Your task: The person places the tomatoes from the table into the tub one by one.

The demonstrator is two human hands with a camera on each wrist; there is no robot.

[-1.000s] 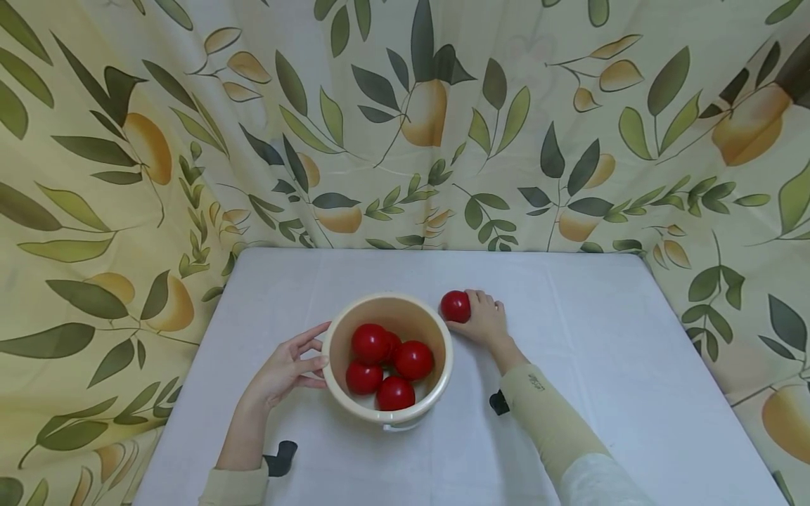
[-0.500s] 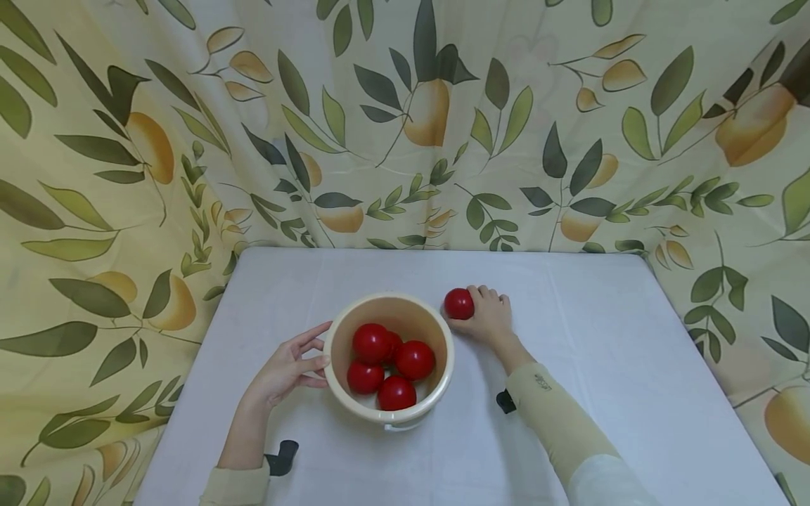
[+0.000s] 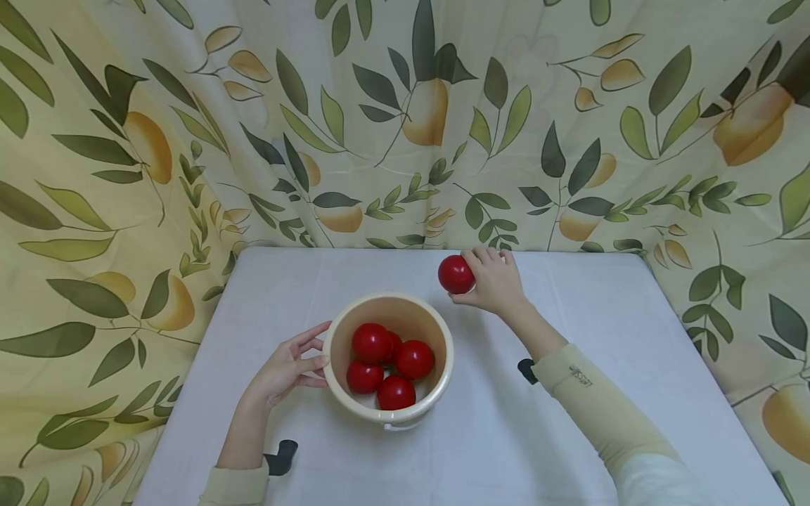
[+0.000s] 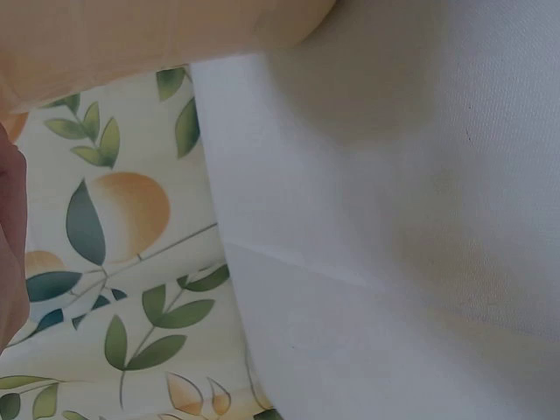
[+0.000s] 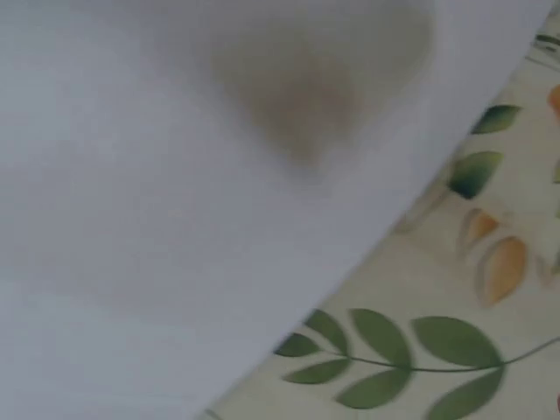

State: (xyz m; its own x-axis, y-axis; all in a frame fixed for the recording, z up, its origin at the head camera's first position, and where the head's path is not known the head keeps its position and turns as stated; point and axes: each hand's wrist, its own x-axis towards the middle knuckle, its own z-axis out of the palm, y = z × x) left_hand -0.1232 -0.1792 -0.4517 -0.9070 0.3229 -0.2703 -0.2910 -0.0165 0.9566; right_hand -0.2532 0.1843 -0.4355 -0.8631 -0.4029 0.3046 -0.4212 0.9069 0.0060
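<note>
A cream bucket [image 3: 441, 379] stands in the middle of the white table, with several glossy red balls [image 3: 396, 392] lying inside. At its left side my left hand [image 3: 287, 369] rests its spread fingers and thumb against the wall and rim. My right hand [image 3: 496, 282] grips another red ball [image 3: 455, 274] between thumb and fingers, behind and to the right of the bucket, near the table's far edge. In the left wrist view the bucket's wall [image 4: 157, 39] fills the top, and a bit of the left hand [image 4: 12, 245] shows at the left edge. The right wrist view shows neither hand nor ball.
The white-covered table [image 3: 595, 337] ends at a curtain [image 3: 392, 140] printed with leaves and fruit, which hangs behind it and at both sides. A white handle [image 3: 403, 426] hangs at the bucket's front. A dark strap piece [image 3: 281, 458] sticks out at the left cuff.
My right hand has moved the gripped ball away from the bucket's rim, toward the table's far edge, and the ball looks larger. My left hand and the bucket have stayed put.
</note>
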